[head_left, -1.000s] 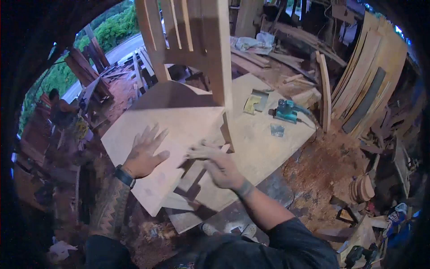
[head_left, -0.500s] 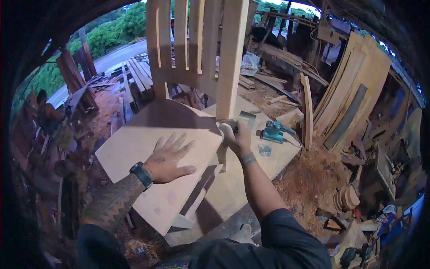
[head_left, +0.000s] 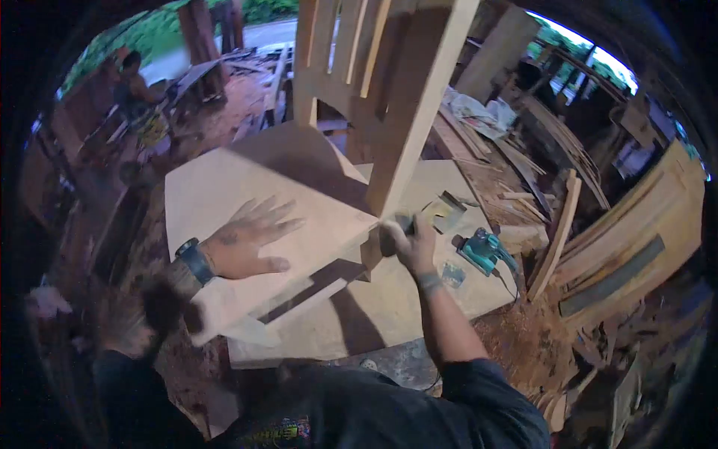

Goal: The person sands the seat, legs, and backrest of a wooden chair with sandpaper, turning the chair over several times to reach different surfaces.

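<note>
An unpainted wooden chair with a slatted back stands tilted in view on a pale work board. My left hand lies flat on its seat, fingers spread, a dark watch on the wrist. At the seat's right rear corner, beside the foot of the back post, my right hand is closed around a small dark block; its exact kind is not clear. Just beyond that hand is a flat yellowish piece with a dark edge. A teal power sander rests on the board to the right.
A small dark-printed patch lies near the sander. Curved wooden boards lean at the right, with an upright plank before them. Scrap wood and sawdust cover the ground. Another person is at the far left.
My view has turned, so the chair and board appear rotated. Another person now shows at the far left. My left hand stays on the seat; my right hand remains by the post's foot.
</note>
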Action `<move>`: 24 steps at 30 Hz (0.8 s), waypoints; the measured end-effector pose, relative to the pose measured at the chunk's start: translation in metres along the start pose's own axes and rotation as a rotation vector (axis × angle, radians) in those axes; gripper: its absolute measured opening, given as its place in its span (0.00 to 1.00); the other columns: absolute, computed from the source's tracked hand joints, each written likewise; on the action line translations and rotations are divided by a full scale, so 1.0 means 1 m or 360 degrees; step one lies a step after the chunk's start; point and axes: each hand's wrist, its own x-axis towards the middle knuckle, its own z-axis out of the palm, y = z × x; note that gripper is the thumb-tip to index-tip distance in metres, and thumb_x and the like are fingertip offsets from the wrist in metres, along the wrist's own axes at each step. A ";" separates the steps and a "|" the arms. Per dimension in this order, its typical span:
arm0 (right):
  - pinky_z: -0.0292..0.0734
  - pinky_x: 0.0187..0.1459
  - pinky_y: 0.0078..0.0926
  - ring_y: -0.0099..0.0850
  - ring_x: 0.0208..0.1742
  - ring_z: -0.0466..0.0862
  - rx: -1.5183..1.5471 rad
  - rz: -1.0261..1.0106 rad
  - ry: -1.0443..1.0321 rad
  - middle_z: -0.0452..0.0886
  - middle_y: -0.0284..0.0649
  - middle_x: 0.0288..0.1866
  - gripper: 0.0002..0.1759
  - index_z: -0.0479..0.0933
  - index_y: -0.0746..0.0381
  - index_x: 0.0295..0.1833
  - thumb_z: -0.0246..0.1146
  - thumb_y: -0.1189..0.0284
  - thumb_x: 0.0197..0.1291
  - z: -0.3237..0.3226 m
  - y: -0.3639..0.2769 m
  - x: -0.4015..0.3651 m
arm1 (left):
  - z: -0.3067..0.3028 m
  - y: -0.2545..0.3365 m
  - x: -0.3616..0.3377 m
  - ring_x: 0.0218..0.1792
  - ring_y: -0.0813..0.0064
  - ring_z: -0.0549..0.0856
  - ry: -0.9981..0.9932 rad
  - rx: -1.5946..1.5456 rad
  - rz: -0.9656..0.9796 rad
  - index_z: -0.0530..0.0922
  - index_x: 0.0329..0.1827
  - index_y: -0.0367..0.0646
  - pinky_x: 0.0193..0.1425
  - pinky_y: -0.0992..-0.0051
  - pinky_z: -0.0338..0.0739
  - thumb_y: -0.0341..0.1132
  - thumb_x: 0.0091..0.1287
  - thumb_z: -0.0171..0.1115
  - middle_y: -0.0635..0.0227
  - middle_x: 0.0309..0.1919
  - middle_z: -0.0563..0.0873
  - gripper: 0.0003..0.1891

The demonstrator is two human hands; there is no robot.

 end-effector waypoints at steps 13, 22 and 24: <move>0.79 0.33 0.49 0.54 0.30 0.86 -0.0036 -0.0099 -0.0576 0.84 0.51 0.28 0.19 0.82 0.61 0.36 0.74 0.56 0.67 -0.006 0.018 -0.058 | 0.027 0.101 -0.044 0.88 0.44 0.53 0.0194 0.0090 -0.0547 0.56 0.90 0.53 0.89 0.38 0.48 0.64 0.61 0.73 0.55 0.90 0.55 0.57; 0.83 0.44 0.51 0.58 0.42 0.90 -0.0105 0.0298 -0.0541 0.89 0.59 0.38 0.24 0.87 0.66 0.49 0.71 0.52 0.70 0.000 -0.008 -0.051 | 0.049 0.103 -0.060 0.84 0.47 0.67 0.0713 -0.0011 -0.0464 0.74 0.80 0.48 0.87 0.45 0.59 0.53 0.61 0.76 0.58 0.83 0.72 0.43; 0.84 0.46 0.44 0.53 0.44 0.92 -0.0121 0.0488 -0.0993 0.90 0.61 0.42 0.23 0.88 0.68 0.50 0.68 0.55 0.73 -0.023 -0.015 -0.088 | 0.086 0.112 -0.074 0.77 0.50 0.75 0.1101 -0.0088 -0.0299 0.83 0.70 0.46 0.85 0.50 0.64 0.50 0.64 0.75 0.56 0.72 0.81 0.32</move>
